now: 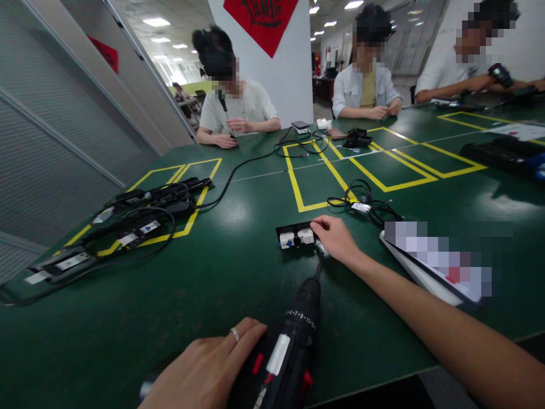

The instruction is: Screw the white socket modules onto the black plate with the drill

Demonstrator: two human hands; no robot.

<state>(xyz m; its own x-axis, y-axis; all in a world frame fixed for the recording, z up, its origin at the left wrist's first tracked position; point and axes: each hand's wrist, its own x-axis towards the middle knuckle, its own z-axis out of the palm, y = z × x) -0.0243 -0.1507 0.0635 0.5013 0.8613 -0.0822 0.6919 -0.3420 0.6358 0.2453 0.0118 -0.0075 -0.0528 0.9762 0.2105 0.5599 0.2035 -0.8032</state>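
My left hand [208, 363], with a ring on one finger, is closed on a black and red cordless drill [293, 335] at the bottom of the view. Its long bit [318, 264] points away from me, and the tip is close to my right fingers. My right hand [336, 237] pinches the right end of a small black housing [281, 229] lying on the table. White connector parts [297, 238], one with a blue piece, show along its near side. The right fingertips partly cover that end, so whether the bit touches the housing I cannot tell.
On the green table [230, 272], black adapters and cables [170, 199] lie at left. A coiled cable [361, 199] and a phone-like device [430, 267] are at right. Yellow tape [300, 193] marks rectangles. Across the table, one person holds a screwdriver [222, 101]; two more people sit further right.
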